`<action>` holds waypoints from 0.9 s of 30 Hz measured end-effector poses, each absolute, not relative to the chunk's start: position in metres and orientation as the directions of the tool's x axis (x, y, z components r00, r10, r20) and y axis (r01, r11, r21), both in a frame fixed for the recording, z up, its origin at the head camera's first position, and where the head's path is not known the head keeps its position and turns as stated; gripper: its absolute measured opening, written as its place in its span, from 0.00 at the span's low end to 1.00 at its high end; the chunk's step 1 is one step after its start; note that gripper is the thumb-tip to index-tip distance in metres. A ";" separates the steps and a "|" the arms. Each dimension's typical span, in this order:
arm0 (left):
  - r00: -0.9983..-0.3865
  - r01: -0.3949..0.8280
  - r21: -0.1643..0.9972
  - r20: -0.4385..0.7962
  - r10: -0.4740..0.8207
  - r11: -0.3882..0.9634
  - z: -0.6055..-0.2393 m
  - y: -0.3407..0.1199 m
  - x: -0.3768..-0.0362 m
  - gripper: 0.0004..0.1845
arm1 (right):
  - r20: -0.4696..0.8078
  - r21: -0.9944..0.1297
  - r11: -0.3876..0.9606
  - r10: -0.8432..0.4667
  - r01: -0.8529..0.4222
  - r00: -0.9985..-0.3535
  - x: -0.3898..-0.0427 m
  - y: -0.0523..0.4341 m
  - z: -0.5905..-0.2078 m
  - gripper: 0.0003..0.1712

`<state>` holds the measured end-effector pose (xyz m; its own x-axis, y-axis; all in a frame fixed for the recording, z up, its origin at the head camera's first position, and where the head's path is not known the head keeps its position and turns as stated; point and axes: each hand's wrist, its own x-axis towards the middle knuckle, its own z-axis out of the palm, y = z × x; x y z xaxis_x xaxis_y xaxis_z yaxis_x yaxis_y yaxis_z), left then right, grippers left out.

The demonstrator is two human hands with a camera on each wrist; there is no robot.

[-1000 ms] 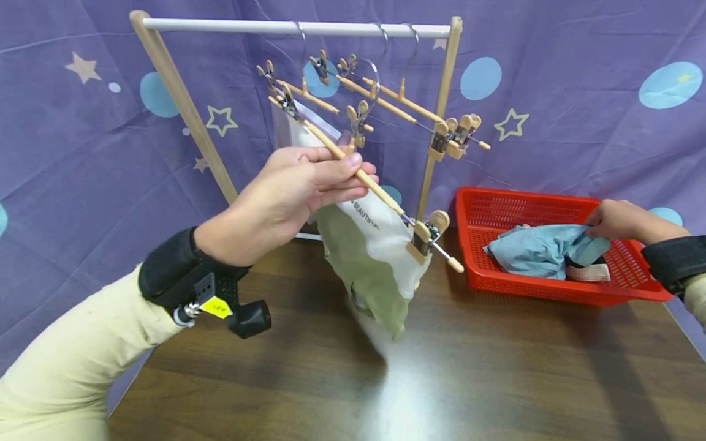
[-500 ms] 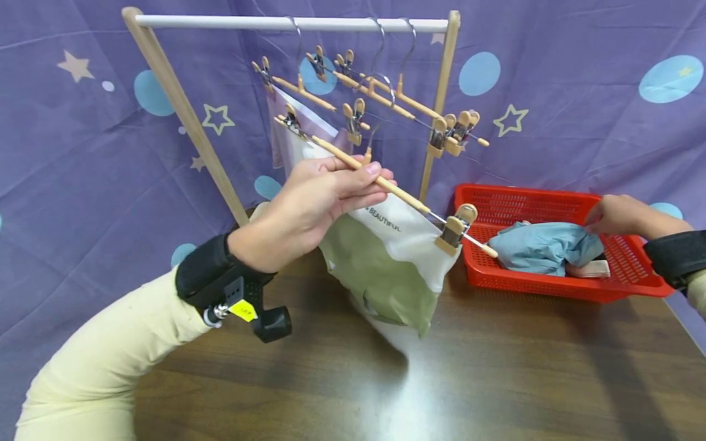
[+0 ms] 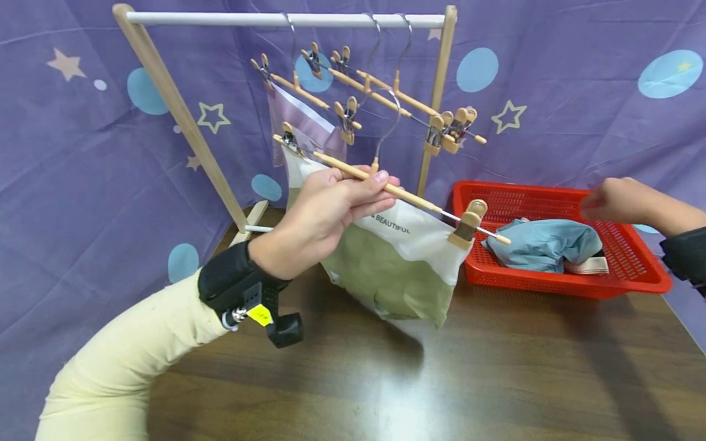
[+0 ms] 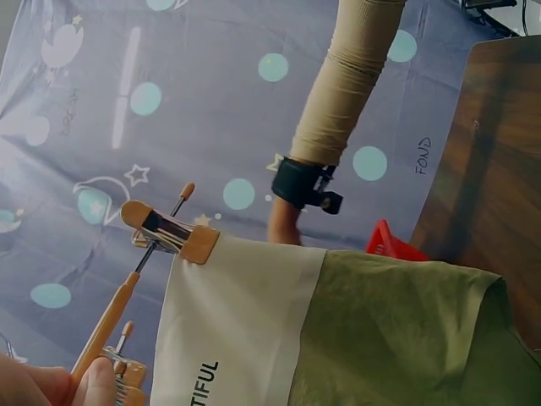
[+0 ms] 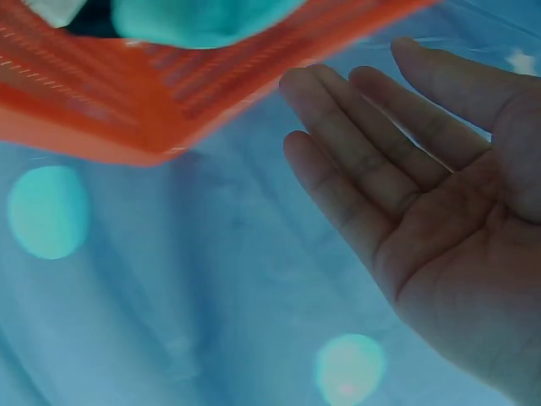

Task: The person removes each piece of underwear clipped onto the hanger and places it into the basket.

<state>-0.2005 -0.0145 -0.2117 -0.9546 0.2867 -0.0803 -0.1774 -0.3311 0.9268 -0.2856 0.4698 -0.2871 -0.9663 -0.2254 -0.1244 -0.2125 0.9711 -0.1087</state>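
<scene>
Fingers of the left hand (image 3: 325, 211) are curled round the clip hanger (image 3: 386, 187), held below the rail (image 3: 276, 19) with the green-and-white garment (image 3: 394, 263) clipped on. The right hand (image 3: 614, 199), fingers straight and holding nothing, hovers over the red basket (image 3: 551, 282). Hooking onto the rail is judged next.

Staged laundry set: starry backdrop (image 3: 551, 135) (purple cloth), hanger rack (image 3: 287, 19), wooden table (image 3: 496, 380).

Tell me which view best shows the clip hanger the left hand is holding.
The head view: the whole clip hanger shows, bar gripped by the left hand, both clips pinching the white-and-green garment. The left wrist view catches only one clip and part of the bar. The right wrist view shows none of it.
</scene>
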 end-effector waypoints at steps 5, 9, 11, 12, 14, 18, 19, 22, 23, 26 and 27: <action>-0.960 -0.189 0.923 -0.101 0.262 -0.335 -0.220 -0.009 -0.202 0.04 | -0.034 -0.099 0.964 -0.250 -0.246 -0.968 -0.274 0.441 -0.263 0.11; -0.962 -0.192 0.926 -0.112 0.249 -0.326 -0.227 -0.004 -0.205 0.03 | 0.093 -0.061 0.962 -0.260 -0.266 -0.961 -0.257 0.411 -0.243 0.11; -0.963 -0.193 0.927 -0.118 0.240 -0.320 -0.231 -0.002 -0.206 0.02 | 0.167 -0.069 0.957 -0.267 -0.282 -0.949 -0.246 0.396 -0.235 0.11; -0.964 -0.194 0.928 -0.121 0.235 -0.318 -0.232 -0.001 -0.207 0.01 | 0.198 -0.083 0.954 -0.268 -0.289 -0.943 -0.241 0.389 -0.231 0.11; -0.967 -0.192 0.930 -0.125 0.221 -0.314 -0.235 0.002 -0.208 0.01 | 0.258 -0.112 0.944 -0.275 -0.311 -0.926 -0.229 0.375 -0.225 0.10; -0.972 -0.179 0.931 -0.119 0.200 -0.318 -0.239 0.005 -0.211 0.01 | 0.352 -0.195 0.908 -0.288 -0.371 -0.891 -0.205 0.348 -0.217 0.10; -0.974 -0.176 0.930 -0.117 0.196 -0.322 -0.240 0.006 -0.211 0.02 | 0.370 -0.207 0.900 -0.290 -0.383 -0.883 -0.199 0.342 -0.215 0.09; -0.977 -0.171 0.927 -0.115 0.182 -0.335 -0.242 0.008 -0.212 0.03 | 0.414 -0.264 0.868 -0.292 -0.421 -0.862 -0.184 0.324 -0.213 0.09; -0.977 -0.171 0.925 -0.115 0.177 -0.339 -0.242 0.009 -0.212 0.02 | 0.420 -0.283 0.857 -0.293 -0.430 -0.859 -0.180 0.319 -0.213 0.10; -0.979 -0.171 0.920 -0.119 0.164 -0.353 -0.245 0.010 -0.213 0.02 | 0.420 -0.333 0.821 -0.312 -0.465 -0.852 -0.170 0.303 -0.213 0.10; -0.979 -0.171 0.918 -0.119 0.163 -0.357 -0.246 0.011 -0.213 0.02 | 0.416 -0.346 0.808 -0.323 -0.477 -0.850 -0.168 0.298 -0.213 0.11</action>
<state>-0.2133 0.0110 -0.2456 -0.9795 0.1629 -0.1188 -0.1708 -0.3571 0.9183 -0.1680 0.2976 -0.2129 -0.8498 -0.3234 0.4162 -0.4770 0.8078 -0.3464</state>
